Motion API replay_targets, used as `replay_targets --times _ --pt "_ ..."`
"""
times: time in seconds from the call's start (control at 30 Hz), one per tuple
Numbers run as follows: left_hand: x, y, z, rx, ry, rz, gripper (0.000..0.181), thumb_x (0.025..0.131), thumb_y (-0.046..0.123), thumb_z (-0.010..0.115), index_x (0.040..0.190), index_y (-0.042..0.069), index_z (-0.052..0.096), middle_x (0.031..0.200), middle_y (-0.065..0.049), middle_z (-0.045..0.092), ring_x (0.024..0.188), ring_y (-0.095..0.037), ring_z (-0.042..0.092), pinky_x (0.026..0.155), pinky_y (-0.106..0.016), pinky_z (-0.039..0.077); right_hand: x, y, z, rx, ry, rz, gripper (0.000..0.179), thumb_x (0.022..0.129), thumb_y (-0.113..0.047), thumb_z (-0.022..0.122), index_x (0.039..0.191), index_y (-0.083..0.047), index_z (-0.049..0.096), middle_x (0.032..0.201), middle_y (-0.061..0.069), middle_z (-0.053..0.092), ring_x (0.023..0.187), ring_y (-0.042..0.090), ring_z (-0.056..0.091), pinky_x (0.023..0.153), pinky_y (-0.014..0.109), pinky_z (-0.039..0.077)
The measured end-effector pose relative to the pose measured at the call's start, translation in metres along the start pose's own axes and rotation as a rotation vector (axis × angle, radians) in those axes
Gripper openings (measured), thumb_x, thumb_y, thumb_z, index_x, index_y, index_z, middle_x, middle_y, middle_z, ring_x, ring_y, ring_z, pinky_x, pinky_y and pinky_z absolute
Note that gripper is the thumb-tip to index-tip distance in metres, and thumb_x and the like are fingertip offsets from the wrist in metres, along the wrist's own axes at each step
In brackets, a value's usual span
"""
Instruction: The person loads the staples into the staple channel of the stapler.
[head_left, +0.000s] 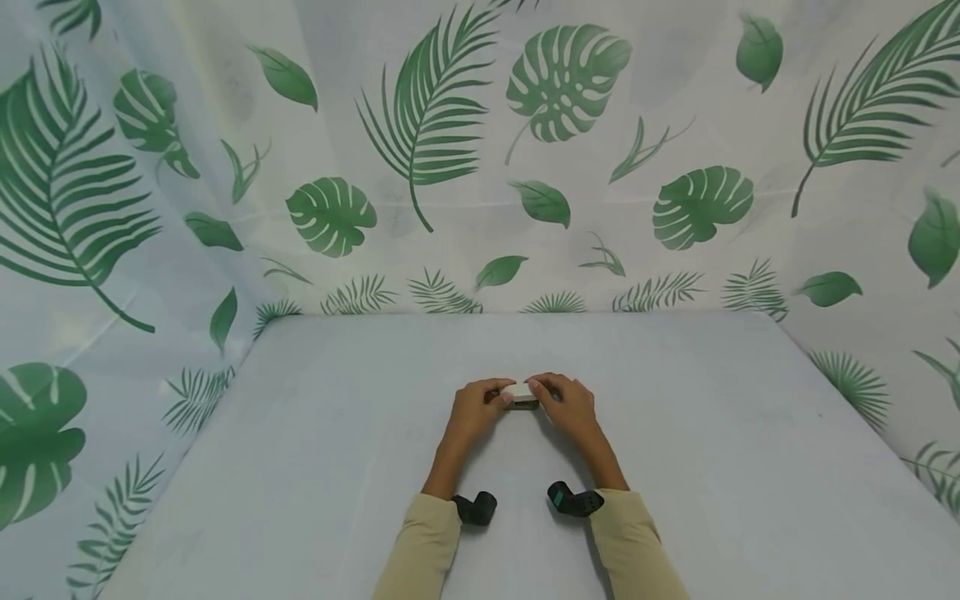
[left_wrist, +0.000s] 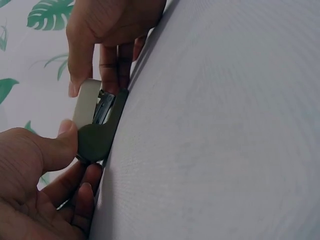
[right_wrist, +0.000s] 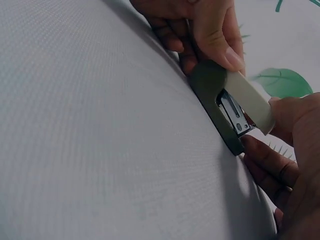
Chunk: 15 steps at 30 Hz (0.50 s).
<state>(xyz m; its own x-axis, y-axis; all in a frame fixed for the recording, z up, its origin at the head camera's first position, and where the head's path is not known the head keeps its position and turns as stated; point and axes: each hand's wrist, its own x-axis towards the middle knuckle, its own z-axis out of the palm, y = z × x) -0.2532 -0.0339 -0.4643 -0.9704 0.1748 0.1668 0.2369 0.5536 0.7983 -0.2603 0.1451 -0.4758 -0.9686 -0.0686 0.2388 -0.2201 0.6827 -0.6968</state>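
Note:
A small stapler (head_left: 521,392) with a cream top arm and a dark green base is held between both hands, low over the white table. My left hand (head_left: 474,410) grips its rounded hinge end; in the left wrist view the thumb lies by the cream arm (left_wrist: 87,103) and the fingers curl near the base (left_wrist: 95,141). At the front end, my right hand (head_left: 573,408) pinches the stapler, its thumb at the cream tip and fingers by the base's end. Between arm and base, the metal staple channel (right_wrist: 233,111) shows in the right wrist view.
The table (head_left: 315,467) has a plain white cover. Leaf-printed cloth (head_left: 465,225) hangs behind it and along both sides. A black wrist camera (head_left: 477,508) sits on the left wrist and another black camera (head_left: 573,500) on the right wrist.

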Motion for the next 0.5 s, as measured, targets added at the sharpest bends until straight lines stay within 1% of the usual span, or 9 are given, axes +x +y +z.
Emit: replay_targets --times 0.1,0.17,0.23,0.3,0.33,0.43,0.5 --pt "-0.001 0.0 0.001 0.007 -0.001 0.002 0.027 0.093 0.02 0.066 0.118 0.011 0.072 0.106 -0.01 0.073 0.088 -0.021 0.067 0.079 -0.038 0.053 -0.003 0.0 0.0 -0.022 0.018 -0.026 0.028 0.099 -0.029 0.057 0.11 -0.008 0.073 0.112 0.016 0.071 0.116 0.036 0.06 0.109 0.063 0.028" --pt "-0.001 0.0 0.001 0.01 -0.011 0.005 0.027 0.093 0.02 0.066 0.119 0.012 0.071 0.105 -0.01 0.073 0.087 -0.021 0.067 0.078 -0.037 0.053 -0.004 -0.001 -0.001 -0.024 0.017 -0.022 0.027 0.098 -0.027 0.057 0.109 -0.007 0.073 0.111 0.017 0.071 0.115 0.037 0.06 0.111 0.063 0.027" --pt "-0.002 -0.002 -0.001 0.016 -0.023 0.017 0.029 0.094 0.021 0.065 0.121 0.011 0.07 0.108 -0.011 0.073 0.091 -0.022 0.068 0.08 -0.037 0.054 -0.004 -0.001 -0.001 -0.019 0.007 -0.022 0.03 0.099 -0.028 0.056 0.112 -0.005 0.071 0.112 0.017 0.071 0.116 0.037 0.06 0.112 0.064 0.024" --pt "-0.003 -0.004 -0.005 0.016 -0.035 0.028 0.032 0.094 0.02 0.064 0.124 0.009 0.067 0.112 -0.012 0.072 0.096 -0.024 0.069 0.084 -0.04 0.054 -0.002 -0.002 -0.003 0.016 -0.017 -0.001 0.036 0.101 -0.032 0.053 0.117 -0.003 0.068 0.114 0.018 0.07 0.119 0.038 0.058 0.114 0.062 0.022" --pt "-0.003 -0.006 -0.008 0.022 -0.042 0.032 0.034 0.095 0.021 0.064 0.126 0.008 0.066 0.115 -0.012 0.071 0.099 -0.025 0.069 0.086 -0.04 0.054 -0.002 -0.002 -0.004 0.046 -0.033 0.017 0.04 0.102 -0.035 0.05 0.12 -0.003 0.066 0.115 0.018 0.07 0.12 0.038 0.058 0.114 0.06 0.024" --pt "-0.006 -0.007 -0.019 0.036 -0.069 0.009 0.041 0.095 0.023 0.063 0.133 0.007 0.06 0.126 -0.014 0.066 0.106 -0.027 0.067 0.091 -0.042 0.053 -0.002 -0.003 -0.01 0.111 -0.076 0.063 0.049 0.105 -0.041 0.041 0.128 -0.002 0.06 0.121 0.018 0.068 0.124 0.038 0.055 0.111 0.057 0.032" --pt "-0.009 -0.007 -0.026 0.09 -0.08 -0.001 0.046 0.096 0.027 0.062 0.137 0.006 0.056 0.132 -0.014 0.062 0.111 -0.028 0.064 0.094 -0.044 0.051 -0.004 -0.003 -0.017 0.122 -0.094 0.091 0.052 0.105 -0.043 0.039 0.133 -0.002 0.055 0.126 0.019 0.065 0.128 0.038 0.053 0.109 0.056 0.036"
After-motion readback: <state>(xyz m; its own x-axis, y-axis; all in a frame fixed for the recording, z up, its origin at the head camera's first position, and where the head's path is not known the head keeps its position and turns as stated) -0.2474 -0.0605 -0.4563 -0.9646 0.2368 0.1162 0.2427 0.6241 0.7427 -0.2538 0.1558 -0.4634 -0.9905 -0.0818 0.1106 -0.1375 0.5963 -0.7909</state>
